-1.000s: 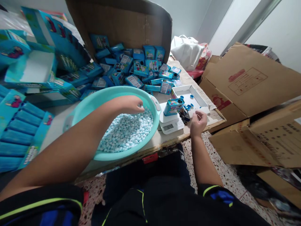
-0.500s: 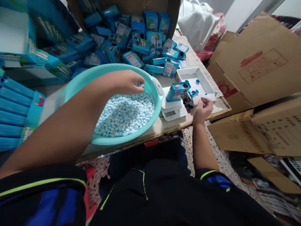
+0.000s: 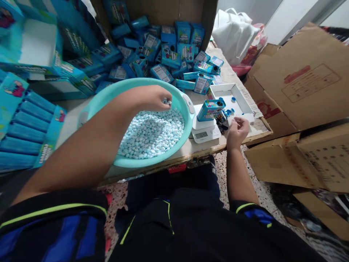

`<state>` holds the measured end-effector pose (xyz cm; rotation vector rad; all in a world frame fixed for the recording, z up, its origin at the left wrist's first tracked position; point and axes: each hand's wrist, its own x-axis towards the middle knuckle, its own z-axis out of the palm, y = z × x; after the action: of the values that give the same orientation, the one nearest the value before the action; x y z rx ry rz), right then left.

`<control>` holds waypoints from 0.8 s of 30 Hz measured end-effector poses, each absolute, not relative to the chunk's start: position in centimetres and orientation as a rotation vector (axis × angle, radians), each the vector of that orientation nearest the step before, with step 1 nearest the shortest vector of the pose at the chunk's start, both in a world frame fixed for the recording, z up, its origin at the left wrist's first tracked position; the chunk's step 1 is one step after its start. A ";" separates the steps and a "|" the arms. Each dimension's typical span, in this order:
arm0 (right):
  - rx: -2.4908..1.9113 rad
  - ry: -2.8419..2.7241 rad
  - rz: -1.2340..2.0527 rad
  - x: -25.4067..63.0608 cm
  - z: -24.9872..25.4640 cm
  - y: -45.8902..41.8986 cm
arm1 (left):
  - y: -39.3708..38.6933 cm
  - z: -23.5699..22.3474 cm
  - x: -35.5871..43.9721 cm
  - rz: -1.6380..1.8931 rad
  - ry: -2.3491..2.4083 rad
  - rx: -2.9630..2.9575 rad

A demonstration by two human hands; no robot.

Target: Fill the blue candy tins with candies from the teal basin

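Left hand clamped on candies.
I see it above the basin; right hand curled near the tray (fingers apart or together, I can't tell).

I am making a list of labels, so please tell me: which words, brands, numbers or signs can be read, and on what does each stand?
"CARAMELO": upright blue box at the back; other lettering blurred.
Blue box on the scale: lettering too blurred.
Scale display: digits too blurred.
Remaining boxes, brown cartons: too small or blurred.
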<state>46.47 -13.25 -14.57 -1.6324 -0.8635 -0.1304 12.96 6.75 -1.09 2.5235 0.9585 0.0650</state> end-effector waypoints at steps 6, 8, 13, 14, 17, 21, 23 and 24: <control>-1.607 -0.813 -0.116 46.0 -14.1 -13.4 | 5.7 0.3 13.2 0.001 1.063 2.467; -1.594 -0.814 -0.123 46.0 -14.1 -13.4 | 5.3 0.8 13.2 -0.057 1.076 2.507; -1.603 -0.818 -0.114 46.1 -14.2 -13.4 | 4.8 1.3 13.3 -0.185 1.053 2.589; -1.608 -0.818 -0.110 46.1 -14.3 -13.4 | 4.7 1.4 13.3 -0.196 1.047 2.595; -1.637 -0.824 -0.115 46.0 -14.3 -13.4 | 4.6 1.7 13.2 -0.207 1.045 2.594; -1.657 -0.829 -0.115 45.9 -14.3 -13.3 | 4.8 1.7 13.1 -0.157 1.067 2.523; -1.657 -0.835 -0.118 46.0 -14.2 -13.3 | 5.3 1.2 13.1 -0.043 1.096 2.442; -1.657 -0.840 -0.123 46.0 -14.2 -13.3 | 5.6 0.8 13.0 0.021 1.097 2.403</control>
<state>46.00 -13.31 -14.19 -1.6572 -0.8402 -0.1230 13.04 5.63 0.80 2.4025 1.0973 0.0212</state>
